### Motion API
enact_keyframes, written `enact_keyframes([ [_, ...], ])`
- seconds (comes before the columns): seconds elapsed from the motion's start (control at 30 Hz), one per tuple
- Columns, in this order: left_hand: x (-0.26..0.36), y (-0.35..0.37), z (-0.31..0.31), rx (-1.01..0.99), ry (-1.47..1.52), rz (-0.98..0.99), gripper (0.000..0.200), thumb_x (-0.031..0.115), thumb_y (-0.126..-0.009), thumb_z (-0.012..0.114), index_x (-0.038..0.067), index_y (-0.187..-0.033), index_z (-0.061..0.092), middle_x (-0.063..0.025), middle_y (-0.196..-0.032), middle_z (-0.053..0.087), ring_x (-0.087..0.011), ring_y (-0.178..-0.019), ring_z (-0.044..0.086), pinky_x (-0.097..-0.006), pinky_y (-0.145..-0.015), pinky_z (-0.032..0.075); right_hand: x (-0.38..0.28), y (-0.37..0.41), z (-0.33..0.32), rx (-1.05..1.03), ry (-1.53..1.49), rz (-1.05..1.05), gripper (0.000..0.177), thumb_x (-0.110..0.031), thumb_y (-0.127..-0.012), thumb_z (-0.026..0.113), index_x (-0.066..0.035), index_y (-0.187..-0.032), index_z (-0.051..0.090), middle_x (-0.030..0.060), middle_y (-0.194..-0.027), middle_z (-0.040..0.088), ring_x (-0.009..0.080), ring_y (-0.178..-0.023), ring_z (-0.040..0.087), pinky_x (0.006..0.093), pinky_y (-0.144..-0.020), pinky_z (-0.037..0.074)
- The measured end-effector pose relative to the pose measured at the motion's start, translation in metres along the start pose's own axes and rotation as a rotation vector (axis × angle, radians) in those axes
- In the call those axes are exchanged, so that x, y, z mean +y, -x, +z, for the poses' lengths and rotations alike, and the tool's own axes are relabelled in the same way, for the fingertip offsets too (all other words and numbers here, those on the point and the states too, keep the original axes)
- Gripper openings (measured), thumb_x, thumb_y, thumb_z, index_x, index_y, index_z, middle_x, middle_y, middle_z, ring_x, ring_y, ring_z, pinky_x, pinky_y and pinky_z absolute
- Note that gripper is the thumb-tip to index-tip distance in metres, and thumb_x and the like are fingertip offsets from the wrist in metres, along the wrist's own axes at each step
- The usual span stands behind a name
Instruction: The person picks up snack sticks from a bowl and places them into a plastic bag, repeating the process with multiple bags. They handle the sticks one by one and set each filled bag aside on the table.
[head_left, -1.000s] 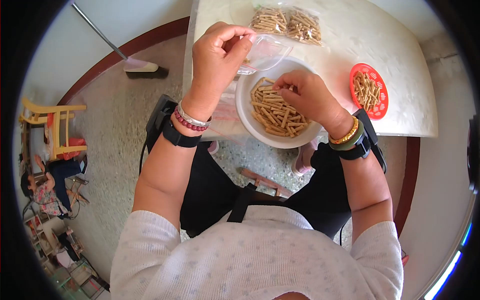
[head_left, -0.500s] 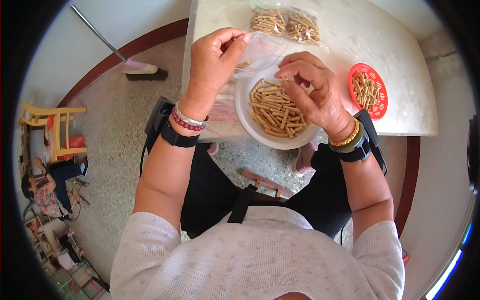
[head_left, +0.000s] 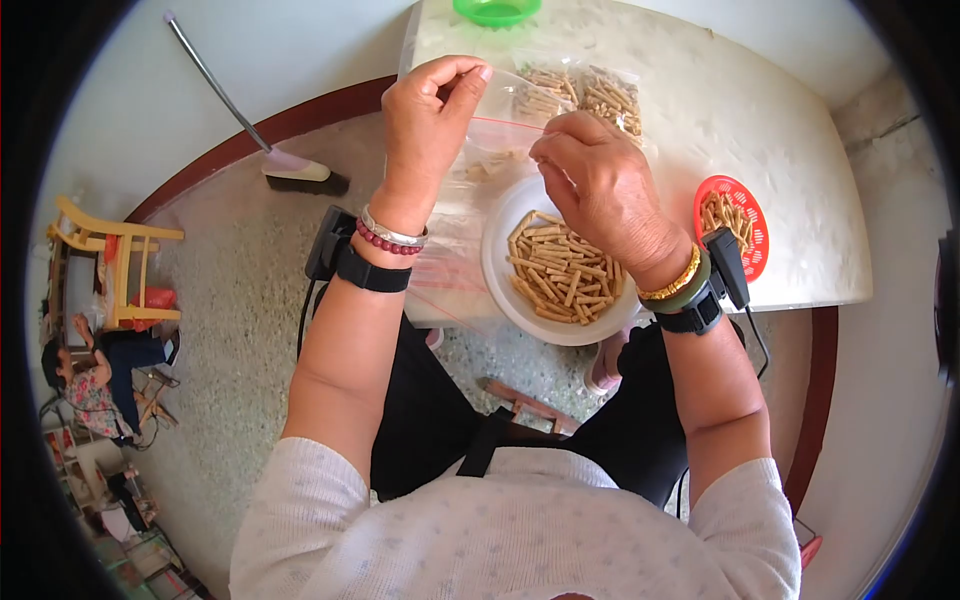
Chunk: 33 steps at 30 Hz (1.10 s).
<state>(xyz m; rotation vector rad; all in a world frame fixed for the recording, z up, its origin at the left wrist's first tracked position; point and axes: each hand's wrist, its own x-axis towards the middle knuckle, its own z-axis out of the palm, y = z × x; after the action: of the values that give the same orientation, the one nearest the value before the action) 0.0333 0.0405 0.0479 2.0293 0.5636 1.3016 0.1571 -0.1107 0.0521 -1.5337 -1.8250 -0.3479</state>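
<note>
My left hand [head_left: 432,125] is closed, pinching the upper corner of a clear zip bag [head_left: 490,143] with a red line along its top. A few short tan sticks seem to show through the plastic. My right hand [head_left: 600,180] has its fingers curled and pinched at the other end of the bag's red-lined edge, above a white bowl [head_left: 497,290]. Inside the bowl lies a heap of short tan sticks [head_left: 565,270]. More flat clear bags [head_left: 450,265] with red lines lie on the table left of the bowl.
Two filled clear bags of sticks [head_left: 610,100] lie farther back on the pale table [head_left: 790,150]. A red basket [head_left: 757,215] with sticks stands at the right, and a green basket [head_left: 497,12] at the far edge. A broom [head_left: 295,170] leans left; a person [head_left: 95,385] sits beyond.
My right hand has moved from above the bowl, where it held a stick, to the edge of the bag. The view has tilted, bringing the green basket in.
</note>
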Motion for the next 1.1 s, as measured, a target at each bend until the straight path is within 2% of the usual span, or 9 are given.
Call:
enact_keyframes([
  [0.17,0.01,0.018,-0.009,-0.152,-0.085,-0.017,0.012,0.011,-0.083,0.072,0.003,-0.093,0.071,0.0014,-0.061,0.057,-0.004,-0.056,0.044,-0.0209,-0.052,0.039,-0.002,0.01,0.001,-0.049,0.007,0.02,0.002,-0.005,-0.075,0.063,-0.004,-0.075,0.061,0.0088,-0.081,0.058,0.0282,-0.08,0.058,0.037,-0.072,0.049],
  [0.37,0.016,0.041,-0.01,-0.268,-0.26,0.106,0.03,0.002,-0.075,0.072,0.008,-0.103,0.066,-0.0031,-0.066,0.05,-0.0138,-0.057,0.046,-0.0272,-0.054,0.043,-0.01,0.027,-0.006,-0.191,0.048,-0.006,0.003,-0.006,-0.072,0.062,-0.006,-0.072,0.059,0.0079,-0.076,0.056,0.0262,-0.077,0.058,0.0366,-0.071,0.047],
  [0.43,0.02,0.042,-0.01,-0.261,-0.377,0.116,0.032,-0.002,-0.074,0.065,0.008,-0.105,0.062,-0.0094,-0.085,0.061,-0.0266,-0.069,0.062,-0.0354,-0.06,0.05,-0.013,0.029,-0.01,-0.21,0.06,-0.004,0.003,-0.006,-0.071,0.062,-0.006,-0.071,0.059,0.0074,-0.075,0.056,0.0256,-0.077,0.058,0.0366,-0.071,0.047],
  [0.53,0.023,0.038,-0.006,-0.115,-0.382,0.088,0.034,-0.005,-0.073,0.061,0.007,-0.104,0.062,-0.0092,-0.082,0.061,-0.0271,-0.07,0.062,-0.0362,-0.062,0.051,-0.018,0.032,-0.014,-0.251,0.114,0.003,0.004,-0.008,-0.07,0.062,-0.007,-0.071,0.059,0.0069,-0.075,0.055,0.025,-0.076,0.058,0.0365,-0.07,0.047],
  [0.77,0.03,0.045,-0.003,-0.2,-0.277,0.039,0.038,-0.004,-0.073,0.065,0.009,-0.108,0.063,-0.0092,-0.082,0.06,-0.0261,-0.07,0.062,-0.0355,-0.061,0.051,-0.019,0.04,-0.013,-0.271,0.128,0.019,0.003,-0.011,-0.071,0.061,-0.008,-0.071,0.059,0.0065,-0.074,0.055,0.0239,-0.075,0.058,0.0361,-0.07,0.047],
  [0.87,0.033,0.044,-0.002,-0.22,-0.275,0.11,0.032,0.001,-0.074,0.07,0.008,-0.104,0.065,-0.009,-0.083,0.059,-0.0253,-0.071,0.062,-0.0345,-0.061,0.051,-0.022,0.039,-0.015,-0.277,0.11,0.006,0.003,-0.011,-0.071,0.061,-0.008,-0.071,0.059,0.0066,-0.074,0.055,0.0239,-0.074,0.058,0.0354,-0.07,0.047],
  [0.93,0.026,0.043,0.0,-0.181,-0.268,0.27,0.022,0.003,-0.075,0.074,0.006,-0.096,0.068,-0.0056,-0.077,0.055,-0.0149,-0.057,0.048,-0.0264,-0.053,0.042,-0.024,0.038,-0.017,-0.286,0.099,-0.001,0.003,-0.011,-0.071,0.061,-0.008,-0.071,0.059,0.0066,-0.073,0.054,0.0239,-0.073,0.058,0.0349,-0.07,0.047],
  [1.03,0.025,0.043,0.001,-0.194,-0.252,0.121,0.013,0.005,-0.075,0.071,0.005,-0.088,0.067,-0.0097,-0.079,0.063,-0.0257,-0.069,0.064,-0.0324,-0.06,0.05,-0.027,0.037,-0.019,-0.31,0.07,-0.016,0.004,-0.012,-0.073,0.061,-0.007,-0.073,0.061,0.0088,-0.08,0.059,0.025,-0.071,0.061,0.0352,-0.066,0.049],
  [1.1,0.026,0.041,0.003,-0.176,-0.239,0.12,0.012,0.005,-0.076,0.071,0.005,-0.088,0.067,-0.0097,-0.078,0.064,-0.0261,-0.067,0.064,-0.0325,-0.059,0.05,-0.033,0.035,-0.022,-0.217,-0.123,0.092,0.007,-0.013,-0.075,0.061,-0.006,-0.074,0.064,0.0121,-0.092,0.064,0.0273,-0.068,0.064,0.0371,-0.061,0.051],
])
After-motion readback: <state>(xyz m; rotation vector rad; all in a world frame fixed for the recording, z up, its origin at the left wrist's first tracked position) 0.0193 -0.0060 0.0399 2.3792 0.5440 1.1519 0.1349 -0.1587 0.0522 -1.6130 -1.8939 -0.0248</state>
